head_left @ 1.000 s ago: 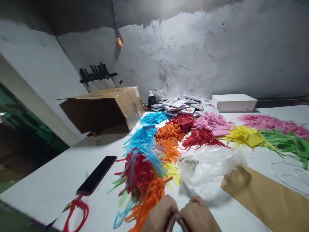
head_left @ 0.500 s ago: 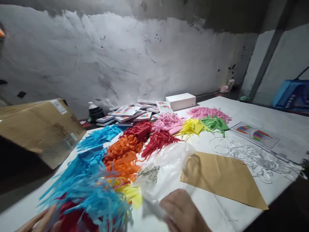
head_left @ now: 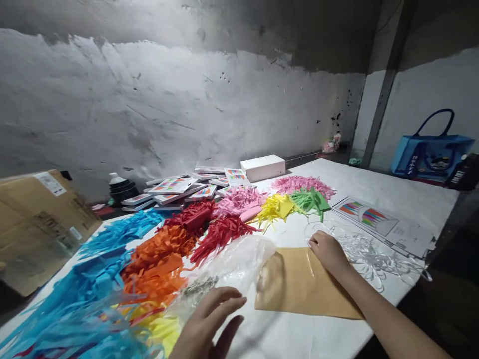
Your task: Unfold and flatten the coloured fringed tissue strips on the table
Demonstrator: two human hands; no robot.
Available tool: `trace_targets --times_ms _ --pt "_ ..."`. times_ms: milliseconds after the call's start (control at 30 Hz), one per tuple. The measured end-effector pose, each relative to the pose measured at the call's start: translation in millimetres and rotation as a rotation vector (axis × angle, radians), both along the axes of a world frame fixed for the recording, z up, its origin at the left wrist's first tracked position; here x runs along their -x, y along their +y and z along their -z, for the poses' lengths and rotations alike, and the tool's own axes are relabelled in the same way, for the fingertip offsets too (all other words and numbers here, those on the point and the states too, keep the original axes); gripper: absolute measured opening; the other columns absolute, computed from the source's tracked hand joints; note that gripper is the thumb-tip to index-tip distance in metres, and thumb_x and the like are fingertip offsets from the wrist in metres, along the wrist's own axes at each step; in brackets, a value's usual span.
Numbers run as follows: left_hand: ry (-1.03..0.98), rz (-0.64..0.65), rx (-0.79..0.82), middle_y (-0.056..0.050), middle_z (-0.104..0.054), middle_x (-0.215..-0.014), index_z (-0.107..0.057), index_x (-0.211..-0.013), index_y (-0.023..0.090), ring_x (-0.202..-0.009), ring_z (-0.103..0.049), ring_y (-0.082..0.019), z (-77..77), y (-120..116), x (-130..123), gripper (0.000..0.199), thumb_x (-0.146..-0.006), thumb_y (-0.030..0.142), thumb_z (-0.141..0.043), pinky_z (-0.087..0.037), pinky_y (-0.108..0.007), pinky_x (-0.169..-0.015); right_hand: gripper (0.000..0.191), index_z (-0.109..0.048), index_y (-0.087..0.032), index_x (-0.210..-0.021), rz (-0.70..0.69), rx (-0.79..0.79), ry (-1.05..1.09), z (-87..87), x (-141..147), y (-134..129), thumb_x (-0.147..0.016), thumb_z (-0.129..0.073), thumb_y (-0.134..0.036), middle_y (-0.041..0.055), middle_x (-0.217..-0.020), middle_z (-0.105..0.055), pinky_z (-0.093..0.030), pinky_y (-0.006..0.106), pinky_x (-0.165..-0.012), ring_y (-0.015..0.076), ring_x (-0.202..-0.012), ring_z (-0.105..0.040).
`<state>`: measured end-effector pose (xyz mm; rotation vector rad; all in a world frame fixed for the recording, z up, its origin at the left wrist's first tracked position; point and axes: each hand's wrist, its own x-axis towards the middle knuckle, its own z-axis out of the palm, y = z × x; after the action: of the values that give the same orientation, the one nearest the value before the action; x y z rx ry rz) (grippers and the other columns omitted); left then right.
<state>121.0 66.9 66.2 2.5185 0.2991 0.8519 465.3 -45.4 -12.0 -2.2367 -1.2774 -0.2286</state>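
My right hand (head_left: 329, 253) reaches over the brown paper sheet (head_left: 295, 289), its thumb and fingers pinched on a strand at the left edge of a tangle of white string (head_left: 364, 252). A thin loop of it runs beside the fingertips. My left hand (head_left: 211, 319) hovers low in front, fingers curved and apart, holding nothing. Behind it lies a clear plastic bag (head_left: 239, 257) with small greyish pieces inside. Fringed tissue tassels lie to its left: yellow (head_left: 164, 331), orange (head_left: 155, 276) and blue (head_left: 82, 279).
A pile of flat printed packs (head_left: 174, 186) and a white box (head_left: 264, 168) stand at the back. Red (head_left: 220, 237), pink (head_left: 303, 184) and green tassels (head_left: 310, 200) spread across the table. A printed sheet (head_left: 381, 222) lies right, a cardboard box (head_left: 45, 229) left, a blue bag (head_left: 430, 154) beyond.
My right hand has gone from beside the plastic bag to the white string. My left hand has left the dark red and blue tassels and moved right, its fingers apart. The view has turned right.
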Motion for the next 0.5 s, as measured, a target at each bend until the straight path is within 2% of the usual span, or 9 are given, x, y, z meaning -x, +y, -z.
trace_targets --times_ms 67,133,200,267,300,400,433,500 --pt "0.096 0.07 0.283 -0.01 -0.076 -0.099 -0.078 -0.105 0.026 -0.086 -0.072 -0.02 6.0 -12 -28 0.022 -0.097 0.038 -0.062 -0.059 -0.024 -0.075 0.017 -0.065 -0.015 -0.091 -0.083 -0.121 -0.041 -5.6 26 -12 -0.101 -0.057 -0.025 0.001 -0.088 -0.067 -0.055 0.031 -0.075 0.0134 -0.08 -0.065" --pt "0.199 0.108 0.678 -0.01 -0.074 -0.088 -0.079 -0.094 0.019 -0.075 -0.068 -0.018 18.2 -24 -54 0.04 -0.095 0.054 -0.059 -0.055 -0.023 -0.066 0.025 -0.066 -0.017 -0.088 -0.21 -0.239 -0.094 -8.0 61 -23 -0.102 -0.046 -0.014 0.0033 -0.086 -0.067 -0.052 0.029 -0.074 0.0137 -0.081 -0.065" --pt "0.245 0.124 1.119 -0.009 -0.07 -0.079 -0.077 -0.084 0.013 -0.069 -0.064 -0.016 30.7 -35 -75 0.057 -0.088 0.068 -0.061 -0.051 -0.023 -0.06 0.029 -0.068 -0.02 -0.088 -0.359 -0.327 -0.163 -4.9 98 -32 -0.1 -0.042 -0.013 0.0037 -0.081 -0.067 -0.05 0.029 -0.07 0.0149 -0.076 -0.064" --pt "0.235 0.125 1.472 -0.006 -0.067 -0.074 -0.075 -0.08 0.011 -0.069 -0.063 -0.015 39.7 -44 -90 0.061 -0.08 0.071 -0.069 -0.049 -0.022 -0.062 0.029 -0.068 -0.022 -0.086 -0.472 -0.383 -0.221 3.4 132 -38 -0.099 -0.042 -0.016 0.0029 -0.075 -0.066 -0.049 0.03 -0.065 0.016 -0.07 -0.063" --pt "0.226 0.113 1.586 -0.005 -0.067 -0.073 -0.075 -0.081 0.01 -0.07 -0.062 -0.014 42.9 -46 -95 0.057 -0.075 0.067 -0.076 -0.048 -0.022 -0.064 0.029 -0.067 -0.022 -0.083 -0.496 -0.393 -0.23 8.7 145 -40 -0.099 -0.044 -0.015 0.0028 -0.073 -0.065 -0.05 0.03 -0.065 0.0162 -0.07 -0.064" --pt "0.212 0.03 1.728 -0.001 -0.065 -0.07 -0.076 -0.089 0.011 -0.065 -0.059 -0.011 49.6 -48 -100 0.051 -0.06 0.048 -0.094 -0.042 -0.019 -0.061 0.017 -0.067 -0.021 -0.09 -0.499 -0.371 -0.194 23.2 166 -46 -0.101 -0.054 -0.024 0.0014 -0.083 -0.067 -0.054 0.028 -0.071 0.0137 -0.076 -0.065" --pt "0.209 0.005 1.725 -0.001 -0.065 -0.069 -0.076 -0.089 0.011 -0.063 -0.057 -0.01 51.3 -46 -99 0.052 -0.055 0.044 -0.097 -0.039 -0.018 -0.058 0.014 -0.067 -0.021 -0.096 -0.485 -0.351 -0.167 26.2 166 -47 -0.101 -0.058 -0.031 0.0016 -0.091 -0.068 -0.056 0.029 -0.074 0.0129 -0.079 -0.065" --pt "0.191 -0.012 1.664 -0.001 -0.064 -0.069 -0.075 -0.085 0.011 -0.061 -0.055 -0.01 53.4 -43 -95 0.05 -0.055 0.044 -0.097 -0.037 -0.019 -0.057 0.023 -0.066 -0.02 -0.108 -0.429 -0.308 -0.102 28.2 153 -50 -0.1 -0.06 -0.04 0.004 -0.107 -0.068 -0.057 0.032 -0.077 0.0139 -0.086 -0.066"
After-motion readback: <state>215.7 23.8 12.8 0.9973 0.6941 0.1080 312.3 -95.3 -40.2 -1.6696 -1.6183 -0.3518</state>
